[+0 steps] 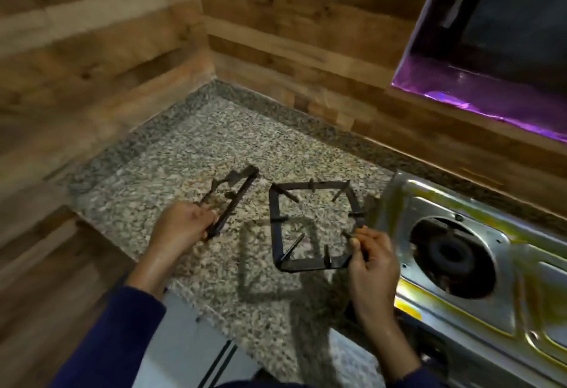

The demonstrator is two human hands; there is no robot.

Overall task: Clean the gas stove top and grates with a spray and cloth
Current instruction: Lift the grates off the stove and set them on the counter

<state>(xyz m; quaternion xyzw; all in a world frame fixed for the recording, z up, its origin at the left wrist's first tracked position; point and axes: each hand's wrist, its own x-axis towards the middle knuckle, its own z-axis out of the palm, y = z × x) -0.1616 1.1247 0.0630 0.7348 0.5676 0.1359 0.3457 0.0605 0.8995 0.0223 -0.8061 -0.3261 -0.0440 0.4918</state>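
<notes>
Black grates: left hand [181, 228] fingers curl around one [230, 200], right hand [372, 262] fingers pinch the other [310, 225].

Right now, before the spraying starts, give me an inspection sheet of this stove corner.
Surface: speckled granite counter, bare apart from the grates.
Job's things: left grate held tilted on edge; right grate held nearly flat just above the counter, casting a shadow; steel stove top with its burner uncovered. No spray or cloth seen.
Clutter: nothing seen.
Grippers: left hand closed on the left grate; right hand pinching the right grate's near right corner.
Cables: nothing seen.
Surroundings: wood-look walls behind the corner; purple-edged dark panel above the stove.
</notes>
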